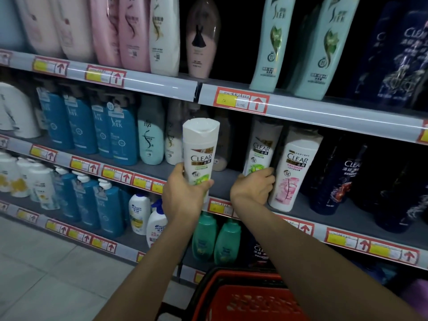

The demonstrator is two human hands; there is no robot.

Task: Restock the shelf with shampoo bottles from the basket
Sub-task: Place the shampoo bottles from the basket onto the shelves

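Note:
My left hand (pixel 183 193) grips a white Clear shampoo bottle with a green label (pixel 200 154) by its lower end, upright in front of the middle shelf (pixel 222 181). My right hand (pixel 254 187) holds the base of a second green-label Clear bottle (pixel 262 149) that stands on that shelf. Right beside it stands a pink-label Clear bottle (pixel 294 167). The red basket (pixel 245 295) sits low in the frame under my forearms; its contents are hidden.
Blue and pale green bottles (pixel 120 135) fill the middle shelf to the left, dark Clear bottles (pixel 340 177) to the right. A gap on the shelf lies between my two hands. Pump bottles (pixel 108 209) line the lower shelf. Tiled floor (pixel 46 274) is at the lower left.

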